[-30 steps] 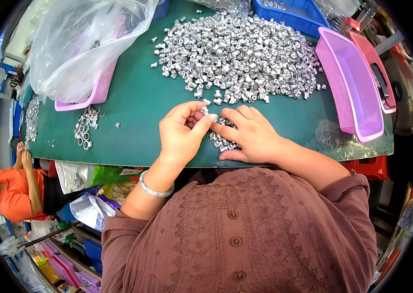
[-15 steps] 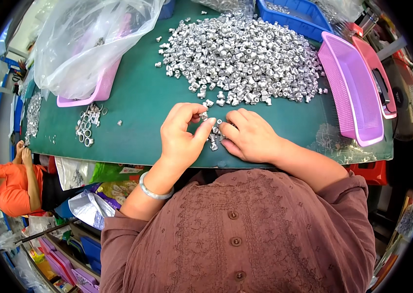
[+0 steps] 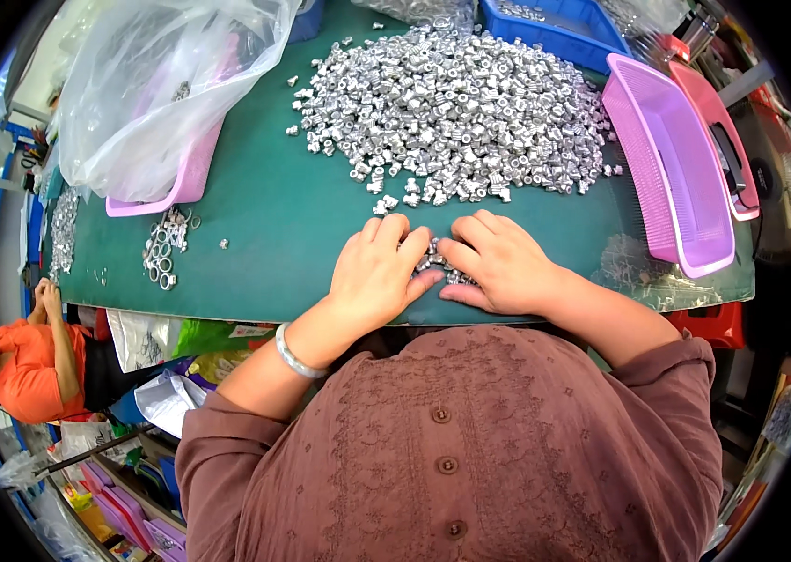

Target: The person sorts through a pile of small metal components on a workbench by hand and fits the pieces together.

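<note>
Between my hands, near the table's front edge, lies a small cluster of silvery metal fittings (image 3: 435,258). My left hand (image 3: 375,270) curls its fingers against the cluster's left side, with the thumb close below. From the right, my right hand (image 3: 500,264) bends over the same fittings, its fingers and thumb closed around them. The fingers cover much of the cluster, so single pieces are hard to make out. Just beyond lies a large heap of the same kind of fittings (image 3: 461,108), with a few strays at its near edge.
At the right stand a pink plastic basket (image 3: 672,178) and a red one behind it. A blue tray (image 3: 555,39) sits at the back. On the left are a plastic bag (image 3: 161,103) over a pink basket and several metal rings (image 3: 161,258). A person in orange (image 3: 38,365) works farther left.
My left hand has come down and right, from a raised pinch on one fitting to the cluster. My right hand has shifted slightly right. The view has moved a little.
</note>
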Motion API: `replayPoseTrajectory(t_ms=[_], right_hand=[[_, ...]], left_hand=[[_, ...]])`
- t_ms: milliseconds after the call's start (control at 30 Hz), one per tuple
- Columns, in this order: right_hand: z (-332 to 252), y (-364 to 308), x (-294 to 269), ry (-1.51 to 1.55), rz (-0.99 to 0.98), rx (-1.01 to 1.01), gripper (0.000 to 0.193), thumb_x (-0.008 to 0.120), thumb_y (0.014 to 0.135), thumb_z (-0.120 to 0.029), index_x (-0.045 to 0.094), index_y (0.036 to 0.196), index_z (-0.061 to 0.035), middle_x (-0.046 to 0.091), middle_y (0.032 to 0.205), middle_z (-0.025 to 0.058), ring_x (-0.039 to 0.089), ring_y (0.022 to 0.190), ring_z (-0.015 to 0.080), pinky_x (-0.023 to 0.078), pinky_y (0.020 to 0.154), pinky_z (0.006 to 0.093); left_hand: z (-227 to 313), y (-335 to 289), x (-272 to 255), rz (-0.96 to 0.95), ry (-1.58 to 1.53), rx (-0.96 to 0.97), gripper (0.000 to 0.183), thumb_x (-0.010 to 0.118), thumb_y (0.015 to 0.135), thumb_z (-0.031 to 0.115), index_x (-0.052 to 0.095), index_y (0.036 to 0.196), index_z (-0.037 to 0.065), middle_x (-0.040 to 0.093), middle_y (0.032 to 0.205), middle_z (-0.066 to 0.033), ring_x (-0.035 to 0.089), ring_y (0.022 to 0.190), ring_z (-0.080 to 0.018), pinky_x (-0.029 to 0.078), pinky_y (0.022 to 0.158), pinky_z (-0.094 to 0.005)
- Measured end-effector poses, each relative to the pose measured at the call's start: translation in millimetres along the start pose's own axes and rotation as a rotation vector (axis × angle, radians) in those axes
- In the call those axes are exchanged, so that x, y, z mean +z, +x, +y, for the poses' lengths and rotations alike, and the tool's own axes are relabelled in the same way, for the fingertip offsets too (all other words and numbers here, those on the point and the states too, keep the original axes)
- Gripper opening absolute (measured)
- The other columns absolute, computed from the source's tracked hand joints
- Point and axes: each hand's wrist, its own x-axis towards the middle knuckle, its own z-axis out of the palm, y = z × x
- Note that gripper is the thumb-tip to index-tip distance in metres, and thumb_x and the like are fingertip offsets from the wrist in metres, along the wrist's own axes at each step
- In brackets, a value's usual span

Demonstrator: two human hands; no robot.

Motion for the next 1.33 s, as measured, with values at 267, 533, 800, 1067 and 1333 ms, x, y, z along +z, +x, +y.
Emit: replayPoseTrajectory(t_ms=[267, 533, 800, 1067, 1333], right_hand=[[4, -5, 9, -0.051, 0.098, 0.045, 0.021, 0.064, 0.076, -0.015, 0.056, 0.093, -0.0049, 0.051, 0.083, 0.0072, 0.056, 0.076, 0.0240, 0.047, 0.065, 0.0358], [7, -2, 13, -0.053, 0.164, 0.107, 0.015, 0.062, 0.078, -0.015, 0.056, 0.087, -0.0052, 0.053, 0.081, 0.0076, 0.057, 0.070, 0.0254, 0.049, 0.059, 0.0386], [14, 2, 15, 0.190, 0.190, 0.282, 0.011, 0.060, 0.082, -0.017, 0.058, 0.083, -0.0060, 0.059, 0.077, 0.0131, 0.060, 0.068, 0.0341, 0.049, 0.061, 0.0444], [23, 39, -31, 0.889, -0.010, 0.845, 0.016, 0.057, 0.085, -0.014, 0.065, 0.081, -0.0005, 0.056, 0.061, 0.0024, 0.049, 0.053, 0.0101, 0.039, 0.048, 0.0273], [26, 210, -69, 0.930, 0.045, 0.536, 0.019, 0.058, 0.084, -0.019, 0.060, 0.081, -0.0004, 0.054, 0.059, 0.0060, 0.045, 0.044, 0.0150, 0.037, 0.042, 0.0285]], left_hand=[[1, 12, 14, -0.047, 0.074, 0.101, 0.026, 0.068, 0.074, 0.021, 0.054, 0.090, 0.006, 0.051, 0.082, -0.0078, 0.057, 0.074, -0.0267, 0.049, 0.061, -0.0377], [7, 21, 28, 0.088, 0.096, 0.058, 0.018, 0.063, 0.079, 0.018, 0.052, 0.085, 0.006, 0.054, 0.078, -0.0092, 0.058, 0.069, -0.0287, 0.049, 0.059, -0.0397], [11, 22, 33, 0.134, 0.079, 0.006, 0.013, 0.060, 0.081, 0.016, 0.050, 0.081, 0.007, 0.054, 0.072, -0.0101, 0.058, 0.064, -0.0308, 0.048, 0.055, -0.0428], [20, 21, 30, 0.132, 0.104, 0.057, 0.021, 0.064, 0.081, 0.022, 0.052, 0.088, 0.007, 0.050, 0.080, -0.0082, 0.059, 0.065, -0.0258, 0.049, 0.053, -0.0384], [18, 27, 36, -0.020, 0.102, 0.089, 0.025, 0.063, 0.081, 0.025, 0.054, 0.094, 0.006, 0.053, 0.085, -0.0105, 0.061, 0.069, -0.0267, 0.053, 0.058, -0.0361]])
